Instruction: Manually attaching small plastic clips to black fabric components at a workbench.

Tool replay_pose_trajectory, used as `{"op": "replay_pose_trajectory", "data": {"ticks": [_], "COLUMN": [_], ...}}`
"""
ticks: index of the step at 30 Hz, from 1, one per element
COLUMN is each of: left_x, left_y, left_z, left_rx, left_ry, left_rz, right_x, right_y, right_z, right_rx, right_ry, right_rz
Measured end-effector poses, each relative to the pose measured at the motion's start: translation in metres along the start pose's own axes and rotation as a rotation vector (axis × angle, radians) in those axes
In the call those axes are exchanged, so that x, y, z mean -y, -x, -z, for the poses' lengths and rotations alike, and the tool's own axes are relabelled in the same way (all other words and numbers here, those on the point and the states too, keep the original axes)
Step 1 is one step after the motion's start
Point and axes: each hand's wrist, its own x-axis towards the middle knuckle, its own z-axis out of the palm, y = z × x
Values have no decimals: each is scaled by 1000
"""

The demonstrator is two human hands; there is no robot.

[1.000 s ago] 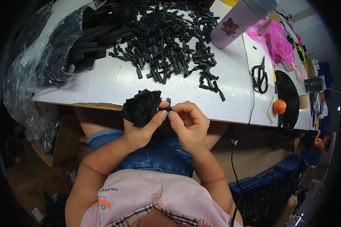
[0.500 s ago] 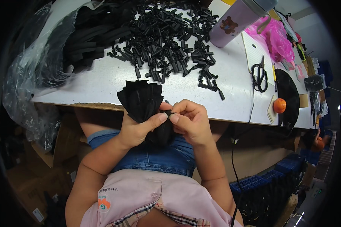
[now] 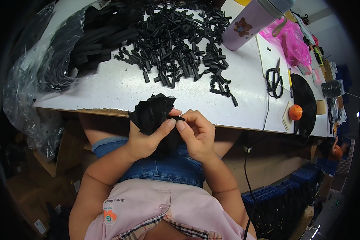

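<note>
A bunched stack of black fabric pieces [image 3: 151, 116] is gripped in my left hand [image 3: 146, 140], its fanned, jagged ends pointing up past the table's front edge. My right hand [image 3: 198, 136] meets it at the right, thumb and forefinger pinched on a small black piece [image 3: 180, 118] that joins or touches the fabric. Both thumbs nearly come together there. Dark fabric also hangs below my hands over my lap. Beyond them, a large heap of small black zipper-pull-like pieces [image 3: 176, 60] covers the middle of the white table [image 3: 108, 90].
Black strips [image 3: 96, 48] lie beside clear plastic [image 3: 36, 76] at the left. On the right are a lilac bottle [image 3: 244, 30], scissors [image 3: 274, 82], a notebook [image 3: 266, 52], a pink bag [image 3: 294, 44] and an orange round thing [image 3: 295, 112]. Blue crates [image 3: 284, 186] stand below the table, right.
The fabric bunch has dipped and tipped slightly right, toward me. My right hand has shifted a little left and down, its fingers still pinched.
</note>
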Motion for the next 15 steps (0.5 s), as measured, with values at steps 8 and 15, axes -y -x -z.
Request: {"op": "replay_pose_trajectory", "data": {"ticks": [8, 15], "left_x": [1, 2], "left_y": [-1, 3], "left_z": [8, 7], "left_rx": [80, 31], "left_ry": [-207, -64], "left_rz": [-154, 19], "right_x": [1, 3], "right_y": [3, -2], "right_z": [-1, -3], "right_rx": [25, -64], "right_ry": [-233, 193], "right_rz": [-175, 272]}}
